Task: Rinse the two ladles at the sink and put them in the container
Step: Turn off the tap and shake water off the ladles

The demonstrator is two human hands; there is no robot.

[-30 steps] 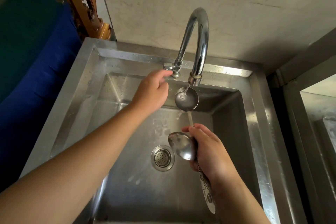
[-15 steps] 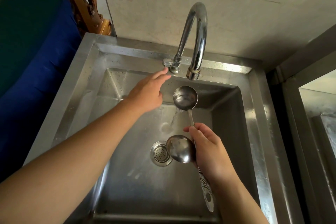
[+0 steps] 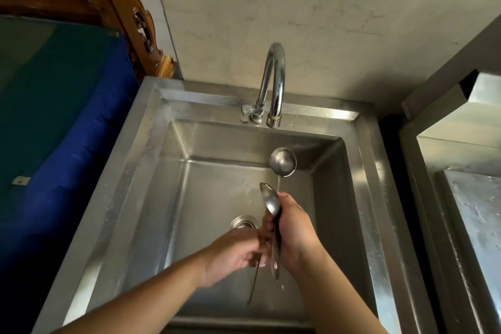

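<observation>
Two steel ladles are held together over the sink basin (image 3: 168, 198). The round-bowled ladle (image 3: 282, 161) points toward the tap, and its thin handle runs down between my hands. The second ladle (image 3: 270, 199) is turned edge-on, its wide flat handle hanging below my palm. My right hand (image 3: 296, 233) is wrapped around both handles. My left hand (image 3: 233, 255) has its fingers closed on the thin handle from the left, touching my right hand. No water comes from the tap (image 3: 274, 81).
The drain (image 3: 244, 221) lies just left of my hands. A blue and green covered surface (image 3: 54, 116) borders the sink's left side, with carved wood (image 3: 127, 16) behind it. A second steel basin or counter (image 3: 471, 211) stands to the right.
My left hand left the tap lever and came down to grip the ladle handles beside my right hand. The water stopped. The ladles dropped lower, and the nearer one turned edge-on.
</observation>
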